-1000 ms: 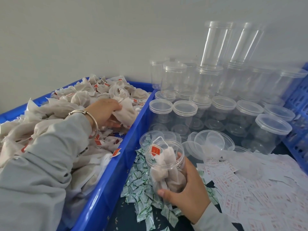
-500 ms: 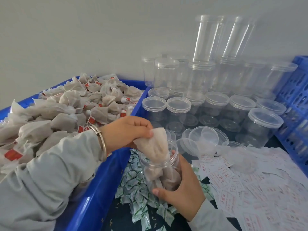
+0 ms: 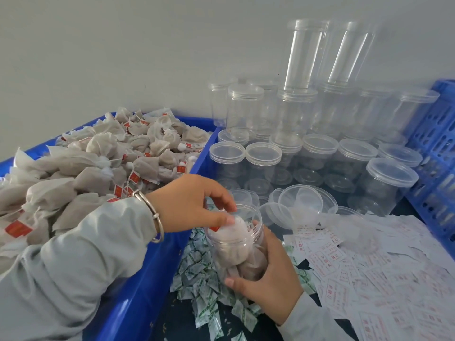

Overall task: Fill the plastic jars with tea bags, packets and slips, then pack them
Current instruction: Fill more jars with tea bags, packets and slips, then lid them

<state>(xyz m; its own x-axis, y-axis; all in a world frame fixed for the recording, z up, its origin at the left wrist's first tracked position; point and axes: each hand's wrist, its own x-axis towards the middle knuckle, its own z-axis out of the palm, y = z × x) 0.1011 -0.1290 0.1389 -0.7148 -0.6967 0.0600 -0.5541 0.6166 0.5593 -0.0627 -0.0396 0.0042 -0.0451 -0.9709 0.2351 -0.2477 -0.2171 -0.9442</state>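
The right hand [image 3: 264, 274] is wrapped around the lower body of an open clear plastic jar [image 3: 236, 242], holding it tilted slightly left above the dark work surface [image 3: 167, 321], near centre. The jar already contains several tea bags and is filled close to its rim. The left hand [image 3: 192, 203] sits over the jar mouth, fingertips [image 3: 227, 217] bunched and pressing a white tea bag [image 3: 232, 227] down into the opening; a red tag shows at the left inside wall. A silver bangle [image 3: 152, 215] circles the left wrist above a grey sleeve [image 3: 73, 267]. At left, a blue bin [image 3: 138, 291] is heaped with tea bags [image 3: 98, 166] carrying red tags. Beneath and to the near left of the held jar lies a scatter of green-and-white packets [image 3: 204, 286]. To the right, white slips with red print [image 3: 364, 274] cover the surface. Just beyond the held jar lie loose clear lids [image 3: 300, 203], some overlapping. Farther back, lidded empty jars [image 3: 317, 158] stand in rows and stacks against the wall, with two tall clear stacks [image 3: 327, 52] rising at the far side. A blue perforated crate [image 3: 438, 156] borders the right edge.
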